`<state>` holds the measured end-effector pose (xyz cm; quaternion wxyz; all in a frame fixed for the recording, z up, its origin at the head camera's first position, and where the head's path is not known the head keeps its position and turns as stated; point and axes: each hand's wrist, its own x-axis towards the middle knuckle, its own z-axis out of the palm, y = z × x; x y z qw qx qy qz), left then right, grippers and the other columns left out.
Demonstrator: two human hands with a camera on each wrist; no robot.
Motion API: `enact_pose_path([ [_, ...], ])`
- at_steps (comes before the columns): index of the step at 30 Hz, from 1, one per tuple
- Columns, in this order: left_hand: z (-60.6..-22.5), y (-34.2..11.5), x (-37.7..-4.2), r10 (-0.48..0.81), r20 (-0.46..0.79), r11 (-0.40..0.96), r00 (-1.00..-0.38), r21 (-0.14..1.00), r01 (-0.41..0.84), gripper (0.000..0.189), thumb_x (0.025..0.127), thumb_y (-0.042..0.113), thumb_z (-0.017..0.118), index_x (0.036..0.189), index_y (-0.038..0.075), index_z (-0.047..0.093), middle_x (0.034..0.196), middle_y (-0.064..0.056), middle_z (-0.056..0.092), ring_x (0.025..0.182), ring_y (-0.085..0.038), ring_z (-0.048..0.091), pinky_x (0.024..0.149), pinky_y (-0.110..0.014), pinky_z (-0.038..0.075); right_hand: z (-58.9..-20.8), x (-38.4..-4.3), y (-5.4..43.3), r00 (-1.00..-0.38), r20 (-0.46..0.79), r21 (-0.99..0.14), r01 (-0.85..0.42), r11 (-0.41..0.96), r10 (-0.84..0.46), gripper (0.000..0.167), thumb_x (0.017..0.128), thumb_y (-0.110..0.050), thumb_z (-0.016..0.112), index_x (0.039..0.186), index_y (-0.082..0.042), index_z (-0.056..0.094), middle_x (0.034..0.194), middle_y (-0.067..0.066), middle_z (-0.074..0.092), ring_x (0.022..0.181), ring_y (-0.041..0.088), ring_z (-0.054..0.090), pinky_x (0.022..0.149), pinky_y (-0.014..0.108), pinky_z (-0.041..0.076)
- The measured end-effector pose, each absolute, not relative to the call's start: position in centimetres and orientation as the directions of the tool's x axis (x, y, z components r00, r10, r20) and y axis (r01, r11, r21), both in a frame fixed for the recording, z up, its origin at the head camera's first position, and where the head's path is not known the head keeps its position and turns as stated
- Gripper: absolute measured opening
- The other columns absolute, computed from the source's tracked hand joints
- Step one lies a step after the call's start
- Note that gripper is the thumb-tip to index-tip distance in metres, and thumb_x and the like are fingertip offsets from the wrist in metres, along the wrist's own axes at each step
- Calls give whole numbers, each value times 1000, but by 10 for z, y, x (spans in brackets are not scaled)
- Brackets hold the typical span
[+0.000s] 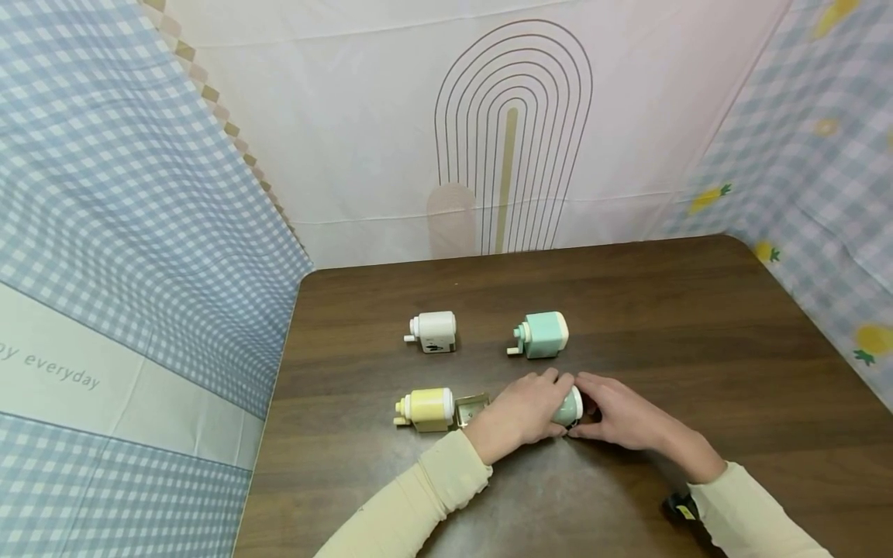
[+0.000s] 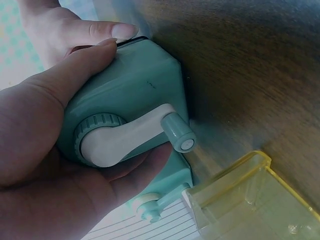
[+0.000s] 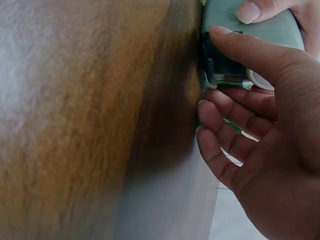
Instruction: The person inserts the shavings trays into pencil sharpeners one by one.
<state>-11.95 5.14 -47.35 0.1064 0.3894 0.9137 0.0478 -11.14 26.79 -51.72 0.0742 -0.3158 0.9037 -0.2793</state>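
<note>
We count one white crank sharpener [image 1: 437, 332], one mint sharpener [image 1: 544, 335], one yellow sharpener [image 1: 430, 408], one yellow tray [image 2: 235, 205]; our left hand [image 1: 519, 407] and right hand [image 1: 621, 411] grip one grey-green sharpener [image 2: 135, 85].

Reads "everyday" in grey on white band [image 1: 139, 387] of checked cloth [image 1: 84, 155], L side of head view; preceded by word cut off at frame edge, ending in "y". On dk panel [image 3: 220, 57] of green sharpener [image 3: 225, 12], R wrist view: shows pale lettering, too blurry to read. On white sharpener [image 1: 437, 329]: bears tiny dk print, illegible.
</note>
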Motion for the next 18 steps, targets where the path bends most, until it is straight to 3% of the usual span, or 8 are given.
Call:
enact_pose_path([
  [10,-474,52,-118,725,-138,689,-675,151,709,66,92,48,83,140,14,53,123,1,61,101,-14,66,88,-24,55,-519,-111,264,-798,31,-600,-496,627,-602,45,88,-34,89,123,-19,64,107,-13,63,92,4,60,78,31,55],
  [18,-473,51,-118,721,-141,693,-678,151,705,69,91,49,82,141,13,52,124,1,61,102,-14,66,87,-24,55,-523,-112,262,-799,55,-596,-508,622,-599,48,87,-33,90,125,-17,64,110,-13,64,95,5,61,80,32,56],
])
